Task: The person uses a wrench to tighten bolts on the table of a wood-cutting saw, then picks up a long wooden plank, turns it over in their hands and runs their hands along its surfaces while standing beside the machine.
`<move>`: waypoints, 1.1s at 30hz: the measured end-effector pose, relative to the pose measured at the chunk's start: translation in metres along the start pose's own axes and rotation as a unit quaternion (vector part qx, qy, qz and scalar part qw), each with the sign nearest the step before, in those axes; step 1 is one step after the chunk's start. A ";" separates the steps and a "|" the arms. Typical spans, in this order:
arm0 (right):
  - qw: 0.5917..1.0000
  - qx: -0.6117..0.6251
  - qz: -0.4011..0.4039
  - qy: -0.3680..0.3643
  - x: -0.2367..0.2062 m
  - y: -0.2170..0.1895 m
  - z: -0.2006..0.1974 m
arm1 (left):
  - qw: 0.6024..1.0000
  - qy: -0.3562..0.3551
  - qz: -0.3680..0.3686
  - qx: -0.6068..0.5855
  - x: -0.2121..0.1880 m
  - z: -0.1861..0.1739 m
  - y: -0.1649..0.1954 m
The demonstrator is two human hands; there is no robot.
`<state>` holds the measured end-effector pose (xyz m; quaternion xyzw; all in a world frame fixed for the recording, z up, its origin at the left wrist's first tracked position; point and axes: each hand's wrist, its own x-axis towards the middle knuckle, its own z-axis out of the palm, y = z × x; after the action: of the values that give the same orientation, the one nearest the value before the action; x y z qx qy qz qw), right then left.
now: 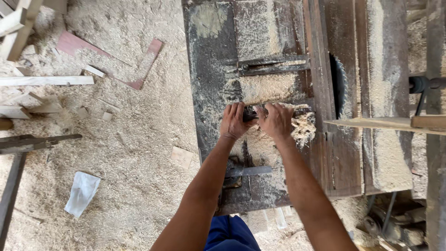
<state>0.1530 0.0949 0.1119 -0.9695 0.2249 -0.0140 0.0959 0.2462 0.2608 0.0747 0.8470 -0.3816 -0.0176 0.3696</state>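
Observation:
Both my hands rest on the sawdust-covered top of a dark table saw (pixel 209 69). My left hand (pixel 233 122) and my right hand (pixel 275 122) grip a dark metal bar or bracket (pixel 251 112) lying across the table between them. Sawdust (pixel 304 128) is piled just right of my right hand. The round saw blade (pixel 343 83) sits in its slot to the right. A second metal bracket (pixel 272 65) lies farther up the table.
A long pale wooden board (pixel 385 123) crosses the saw's right side. The floor to the left is deep in sawdust, with wood offcuts (pixel 46 80), a reddish strip (pixel 146 62), a white crumpled bag (pixel 82 193) and a metal frame (pixel 28 143).

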 end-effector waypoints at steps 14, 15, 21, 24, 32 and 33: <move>0.932 -0.080 -0.202 -0.289 0.090 0.004 -0.034 | 0.998 -0.051 -0.020 0.030 0.004 0.005 -0.001; 0.929 -0.085 -0.195 -0.302 0.087 0.008 -0.030 | 0.998 -0.045 -0.015 0.035 0.004 0.006 -0.001; 0.963 -0.092 -0.248 -0.054 0.049 0.026 -0.001 | 0.998 -0.044 -0.005 0.043 0.005 0.005 0.000; 0.973 -0.125 -0.187 -0.059 0.029 0.024 0.010 | 0.998 -0.053 -0.018 0.030 0.004 0.004 0.003; 0.996 -0.088 -0.026 -0.005 -0.003 0.003 0.024 | 0.998 -0.038 -0.015 0.042 0.003 0.007 0.006; 0.996 -0.088 -0.018 0.007 -0.004 0.000 0.025 | 0.998 -0.046 -0.021 0.042 0.003 0.006 0.006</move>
<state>0.1512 0.1009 0.0876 -0.9780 0.2085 -0.0030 0.0078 0.2420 0.2522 0.0748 0.8679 -0.3809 -0.0485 0.3153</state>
